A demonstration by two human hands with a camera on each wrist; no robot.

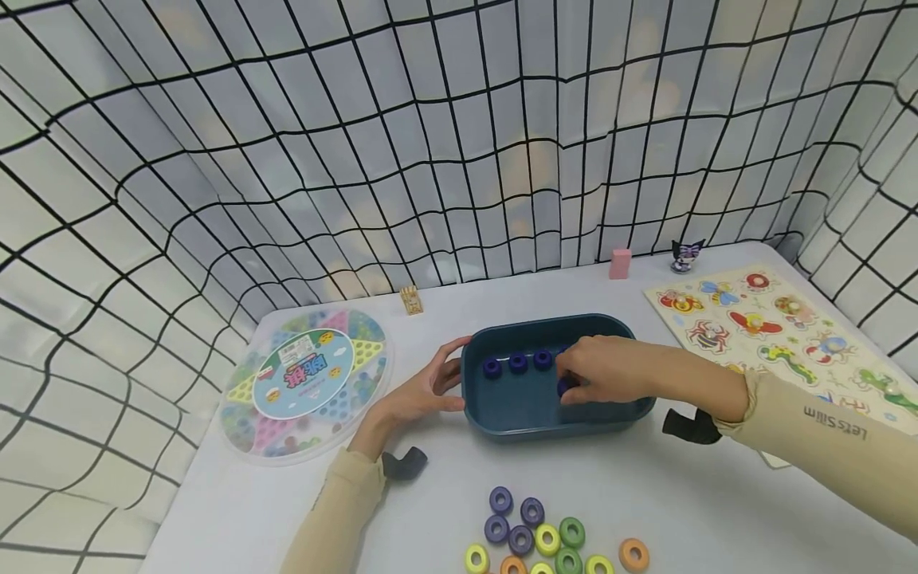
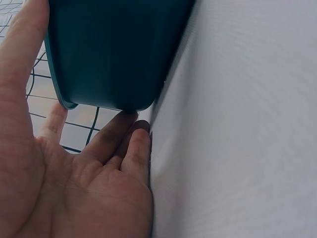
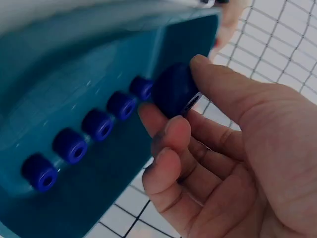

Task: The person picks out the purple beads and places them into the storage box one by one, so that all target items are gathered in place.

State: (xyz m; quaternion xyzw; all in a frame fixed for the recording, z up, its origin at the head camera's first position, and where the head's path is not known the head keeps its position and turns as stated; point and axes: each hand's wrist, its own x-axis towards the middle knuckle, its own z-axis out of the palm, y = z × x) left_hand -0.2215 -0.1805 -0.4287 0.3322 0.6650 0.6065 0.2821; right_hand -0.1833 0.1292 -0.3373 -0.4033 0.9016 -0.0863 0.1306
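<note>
Right hand (image 1: 602, 368) pinches a bead (image 3: 173, 89) near the right end of a lengthwise row (image 1: 518, 363). Left hand (image 1: 421, 391), spread, touches the tray's (image 1: 527, 408) left end.

Beige sleeves (image 1: 825, 458), dark lettering (image 1: 835, 422); black wrist pieces (image 1: 691, 427)

Counter (image 1: 430, 502): white
Round game board (image 1: 304, 375): by the left edge
Gold ornament (image 1: 411, 300): at the far edge, nearer the left corner
Pink block (image 1: 620, 264): far edge, toward the right corner
Figurine (image 1: 686, 257): still closer to that corner
Picture board (image 1: 767, 344): along the right edge
Blue tub (image 1: 523, 408): mid-counter
Loose rings (image 1: 521, 552): beyond the tub from the far edge
</note>
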